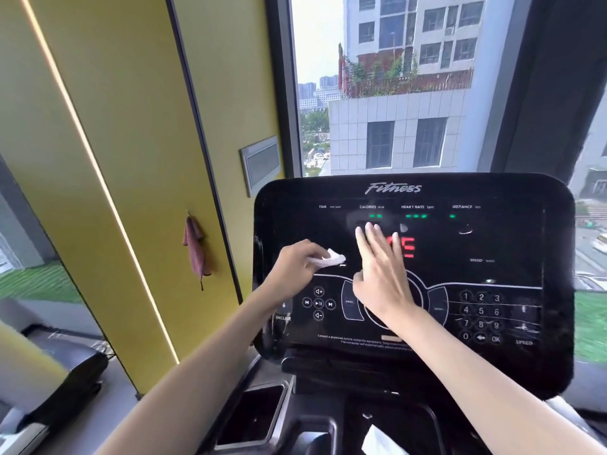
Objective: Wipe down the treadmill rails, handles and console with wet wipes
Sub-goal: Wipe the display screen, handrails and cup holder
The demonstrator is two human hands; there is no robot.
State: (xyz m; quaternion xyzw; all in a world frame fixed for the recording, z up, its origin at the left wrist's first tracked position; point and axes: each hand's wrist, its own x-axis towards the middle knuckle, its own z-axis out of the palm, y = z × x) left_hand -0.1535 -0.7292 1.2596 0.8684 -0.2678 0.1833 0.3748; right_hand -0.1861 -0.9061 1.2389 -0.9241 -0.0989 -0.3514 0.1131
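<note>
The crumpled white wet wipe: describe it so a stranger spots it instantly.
Find the glossy black treadmill console below the window. On its left half, the left hand pinches the crumpled white wet wipe, beside the flat, empty right hand. It alone is a white wad against the dark panel.

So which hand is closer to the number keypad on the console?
Right. The right hand, fingers straight, is just left of the number keypad; the left hand, holding the wipe, is farther left.
</note>
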